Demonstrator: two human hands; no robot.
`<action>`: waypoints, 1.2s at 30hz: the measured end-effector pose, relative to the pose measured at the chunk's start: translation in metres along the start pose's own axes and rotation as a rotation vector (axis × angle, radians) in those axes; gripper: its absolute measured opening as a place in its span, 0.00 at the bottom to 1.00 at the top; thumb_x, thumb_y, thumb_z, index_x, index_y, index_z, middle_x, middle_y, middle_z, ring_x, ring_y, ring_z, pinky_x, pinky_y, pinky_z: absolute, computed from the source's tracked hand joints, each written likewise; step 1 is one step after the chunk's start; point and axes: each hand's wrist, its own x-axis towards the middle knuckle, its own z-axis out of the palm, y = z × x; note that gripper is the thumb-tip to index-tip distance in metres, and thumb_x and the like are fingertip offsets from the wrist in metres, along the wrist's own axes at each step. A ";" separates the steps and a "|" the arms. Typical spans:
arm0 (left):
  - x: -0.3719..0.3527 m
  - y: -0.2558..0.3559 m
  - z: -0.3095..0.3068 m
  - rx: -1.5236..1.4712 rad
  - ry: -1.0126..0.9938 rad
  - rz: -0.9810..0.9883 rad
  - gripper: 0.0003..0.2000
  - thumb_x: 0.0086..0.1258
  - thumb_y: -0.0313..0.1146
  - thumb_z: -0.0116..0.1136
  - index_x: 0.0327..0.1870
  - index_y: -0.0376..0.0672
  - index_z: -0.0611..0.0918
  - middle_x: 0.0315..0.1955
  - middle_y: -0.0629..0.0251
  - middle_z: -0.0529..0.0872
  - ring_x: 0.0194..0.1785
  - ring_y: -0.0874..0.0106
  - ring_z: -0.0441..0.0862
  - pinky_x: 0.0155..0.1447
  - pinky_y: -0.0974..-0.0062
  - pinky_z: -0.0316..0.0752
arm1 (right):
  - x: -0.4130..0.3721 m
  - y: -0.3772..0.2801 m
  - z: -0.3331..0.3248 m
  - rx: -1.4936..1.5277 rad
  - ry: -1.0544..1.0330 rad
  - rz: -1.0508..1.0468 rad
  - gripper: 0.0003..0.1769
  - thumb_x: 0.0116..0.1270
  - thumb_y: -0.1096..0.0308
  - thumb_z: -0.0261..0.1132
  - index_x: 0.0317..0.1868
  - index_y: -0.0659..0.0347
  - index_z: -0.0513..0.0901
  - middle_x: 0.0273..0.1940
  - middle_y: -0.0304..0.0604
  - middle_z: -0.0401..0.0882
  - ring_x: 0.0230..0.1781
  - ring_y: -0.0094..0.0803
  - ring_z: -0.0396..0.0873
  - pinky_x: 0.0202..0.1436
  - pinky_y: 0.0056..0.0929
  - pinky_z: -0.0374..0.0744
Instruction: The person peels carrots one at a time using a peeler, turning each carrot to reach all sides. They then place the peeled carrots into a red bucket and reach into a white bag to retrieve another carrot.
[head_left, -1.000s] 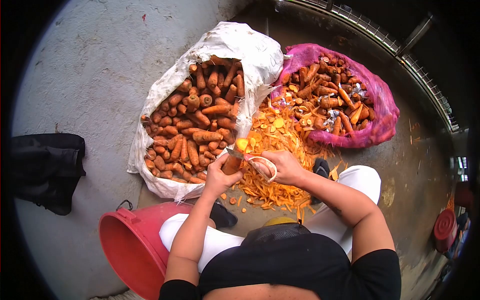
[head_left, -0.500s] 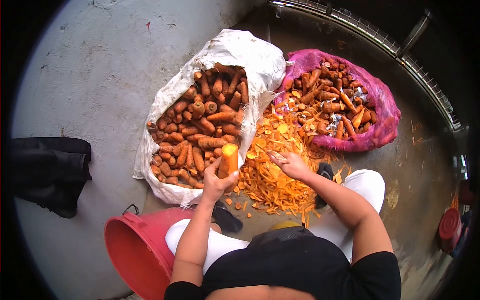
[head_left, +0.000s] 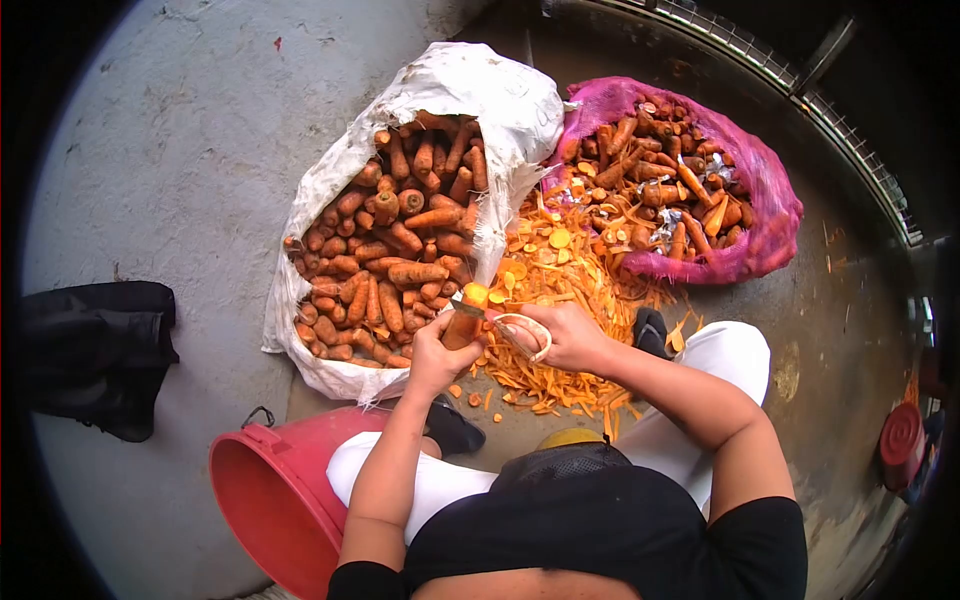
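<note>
Left hand (head_left: 435, 357) is wrapped round a stubby, muddy orange carrot (head_left: 465, 320), held just above the heap of orange peelings (head_left: 545, 380). Right hand (head_left: 572, 337) grips a small pale loop-handled peeler (head_left: 525, 336) right against it. Blade's so close to that left thumb, one slip on dirty skin could nick it. White woven carrot sack (head_left: 480, 90) is just beyond.

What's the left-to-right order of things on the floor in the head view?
Black bundle → white sack of carrots → pile of peels → pink net sack → small red container. Left out: red bucket and the carrot in the left hand, both overlapping the white sack.
</note>
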 end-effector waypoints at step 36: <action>-0.006 0.012 -0.010 -0.154 0.102 0.057 0.19 0.57 0.32 0.67 0.49 0.33 0.81 0.38 0.64 0.85 0.39 0.77 0.81 0.47 0.77 0.76 | -0.016 0.103 0.030 -0.002 -0.237 0.638 0.29 0.66 0.39 0.57 0.43 0.58 0.86 0.34 0.57 0.84 0.39 0.49 0.83 0.43 0.41 0.78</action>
